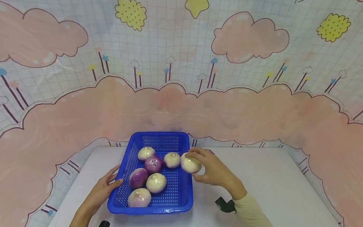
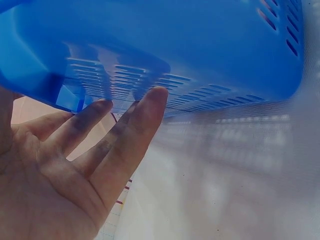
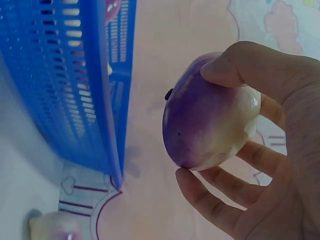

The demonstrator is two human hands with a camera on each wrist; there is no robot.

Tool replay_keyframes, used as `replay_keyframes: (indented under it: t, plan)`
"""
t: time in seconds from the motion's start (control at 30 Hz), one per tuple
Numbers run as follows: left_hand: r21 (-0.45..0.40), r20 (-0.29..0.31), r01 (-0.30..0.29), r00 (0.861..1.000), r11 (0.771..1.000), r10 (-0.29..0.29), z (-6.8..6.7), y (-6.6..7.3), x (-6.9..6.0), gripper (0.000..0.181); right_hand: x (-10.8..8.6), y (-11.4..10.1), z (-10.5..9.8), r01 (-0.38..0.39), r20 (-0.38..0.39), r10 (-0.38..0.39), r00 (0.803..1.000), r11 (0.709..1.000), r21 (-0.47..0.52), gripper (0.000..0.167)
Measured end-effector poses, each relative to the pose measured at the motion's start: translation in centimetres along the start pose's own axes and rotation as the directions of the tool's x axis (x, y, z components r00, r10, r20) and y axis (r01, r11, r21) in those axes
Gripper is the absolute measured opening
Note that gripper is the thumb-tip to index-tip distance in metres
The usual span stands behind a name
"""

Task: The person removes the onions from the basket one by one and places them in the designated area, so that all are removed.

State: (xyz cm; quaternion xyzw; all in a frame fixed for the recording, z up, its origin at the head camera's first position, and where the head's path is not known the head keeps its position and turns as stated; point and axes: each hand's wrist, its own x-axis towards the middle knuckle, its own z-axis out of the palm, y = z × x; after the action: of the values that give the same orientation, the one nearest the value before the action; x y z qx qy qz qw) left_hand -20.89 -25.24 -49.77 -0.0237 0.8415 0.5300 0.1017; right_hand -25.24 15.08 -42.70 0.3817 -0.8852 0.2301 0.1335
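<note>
A blue plastic basket point(image 1: 167, 209) holds several purple-and-white turnips, among them a white one point(image 1: 156, 183) and a purple one point(image 1: 138, 178). With its thumb over the left rim and fingers against the outer wall, my left hand point(image 1: 101, 190) steadies the basket; in the left wrist view those fingers point(image 2: 145, 117) are fairly straight under the side. Just over the basket's right rim, my right hand point(image 1: 214, 168) grips a turnip point(image 1: 191, 162) between thumb and fingers. The right wrist view shows this turnip point(image 3: 200, 120) with a dark stub on its purple side, apart from the basket.
Behind the right hand, another turnip point(image 1: 211, 152) lies on the white table point(image 1: 272, 188), mostly hidden. The right wrist view also has a turnip point(image 3: 57, 226) on the table beside the basket. A printed cloth point(image 1: 233, 112) hangs behind the table.
</note>
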Motion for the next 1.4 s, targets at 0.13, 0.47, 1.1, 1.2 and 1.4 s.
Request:
replay_keyframes:
  t: [0.13, 0.47, 1.1, 1.2, 1.4]
  plan:
    - [0.004, -0.003, -0.001, 1.0, 1.0, 0.001, 0.0, 0.1, -0.1, 0.077, -0.4, 0.9, -0.3, -0.003, -0.028, 0.004, 1.0, 1.0, 0.022, 0.063]
    - [0.004, -0.002, -0.01, 1.0, 1.0, 0.01, 0.0, 0.2, -0.3, 0.076, -2.1, 2.9, -0.8, -0.091, -0.073, 0.094, 0.993, 0.994, 0.053, 0.063]
    - [0.014, -0.003, -0.013, 1.0, 1.0, 0.013, 0.0, 0.0, -0.2, 0.077, -5.0, 6.5, 1.2, -0.215, -0.012, 0.216, 0.976, 0.975, 0.059, 0.05]
    - [0.017, -0.003, -0.011, 1.0, 1.0, 0.011, 0.0, 0.0, -0.2, 0.077, -5.4, 6.3, 2.3, -0.232, 0.095, 0.227, 0.969, 0.972, 0.045, 0.053]
    - [0.015, -0.008, -0.01, 1.0, 1.0, 0.01, 0.1, 0.2, -0.3, 0.077, -5.2, 5.8, 4.1, -0.172, 0.234, 0.149, 0.961, 0.982, 0.081, 0.053]
